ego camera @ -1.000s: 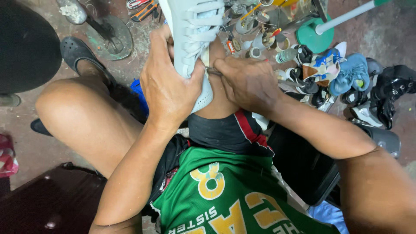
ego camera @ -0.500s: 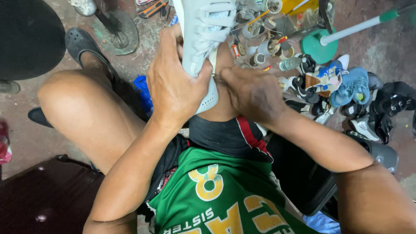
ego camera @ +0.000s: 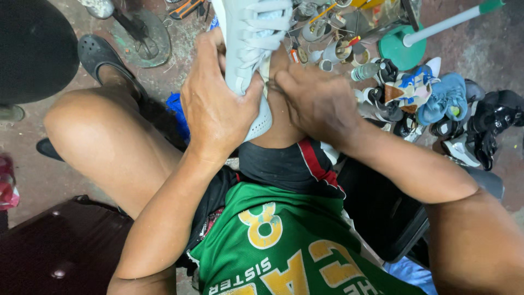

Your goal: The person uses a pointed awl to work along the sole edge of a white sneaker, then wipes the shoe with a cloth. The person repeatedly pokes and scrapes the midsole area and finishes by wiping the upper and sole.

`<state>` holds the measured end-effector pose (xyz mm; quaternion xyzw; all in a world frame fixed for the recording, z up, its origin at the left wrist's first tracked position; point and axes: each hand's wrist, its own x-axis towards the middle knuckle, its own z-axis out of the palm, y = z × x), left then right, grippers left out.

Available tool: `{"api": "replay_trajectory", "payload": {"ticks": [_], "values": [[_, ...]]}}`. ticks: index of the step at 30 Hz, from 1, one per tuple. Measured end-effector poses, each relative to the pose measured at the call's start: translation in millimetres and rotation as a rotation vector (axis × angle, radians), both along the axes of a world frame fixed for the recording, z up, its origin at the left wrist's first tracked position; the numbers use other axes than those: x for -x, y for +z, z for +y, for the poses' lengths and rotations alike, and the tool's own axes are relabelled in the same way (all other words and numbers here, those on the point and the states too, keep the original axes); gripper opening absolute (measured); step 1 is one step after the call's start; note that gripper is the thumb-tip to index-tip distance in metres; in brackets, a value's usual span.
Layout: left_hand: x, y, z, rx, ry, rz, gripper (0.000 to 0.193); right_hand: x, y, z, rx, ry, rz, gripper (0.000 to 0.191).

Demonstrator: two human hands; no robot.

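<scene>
Over the cluttered floor (ego camera: 491,49), my left hand (ego camera: 218,109) clamps the light, soft-sided sneaker (ego camera: 254,49) at its flank, right hand (ego camera: 319,101) pinched closed beside it.

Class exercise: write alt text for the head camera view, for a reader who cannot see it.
A seated person's left hand grips a pale grey laced shoe propped on a knee, while the right hand presses against its side. More shoes lie heaped on the floor to the right.

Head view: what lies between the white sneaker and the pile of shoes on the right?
In the head view, the right hand and a clutter of small tins and bottles lie between the white sneaker and the pile of shoes.
</scene>
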<state>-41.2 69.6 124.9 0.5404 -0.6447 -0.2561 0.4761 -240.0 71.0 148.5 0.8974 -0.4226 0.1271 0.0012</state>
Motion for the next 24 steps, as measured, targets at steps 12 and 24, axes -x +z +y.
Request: {"api": "replay_trajectory", "payload": {"ticks": [12, 24], "values": [[1.1, 4.0, 2.2, -0.066, 0.023, 0.004, 0.053, 1.8, -3.6, 4.7, 0.009, 0.074, -0.061, 0.013], [3.4, 1.3, 4.4, 0.001, 0.014, -0.013, 0.057, 0.9, -0.1, 5.6, 0.039, -0.013, -0.02, 0.015]]}}
